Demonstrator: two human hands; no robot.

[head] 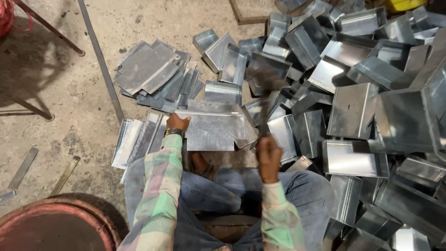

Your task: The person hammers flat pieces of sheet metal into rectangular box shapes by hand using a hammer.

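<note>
The left hand (pixel 178 122) grasps the left edge of a flat rectangular sheet of grey galvanised metal (pixel 211 131), fingers curled over its rim. The sheet lies level at frame centre, directly ahead of the person's knees, at 12 o'clock from the seated body. A dark wristwatch with a yellow edge (pixel 174 132) sits on the left wrist, above a plaid sleeve.

The right hand (pixel 269 155) is clenched around the dark handle of a hammer (pixel 263 88). The handle runs upward toward 12 o'clock from the fist; the hammer head is motion-blurred and stands above the sheet's right end.

At 10 o'clock from the sheet lies a stack of flat grey metal blanks (pixel 153 72) on the concrete floor. From 1 o'clock through 4 o'clock spreads a large heap of folded shiny metal trays (pixel 362 93). At 7 o'clock, near the frame's lower left corner, is the rim of a rusty red round drum (pixel 60 223). A thin metal bar (pixel 100 60) lies on the floor at 10 o'clock.
</note>
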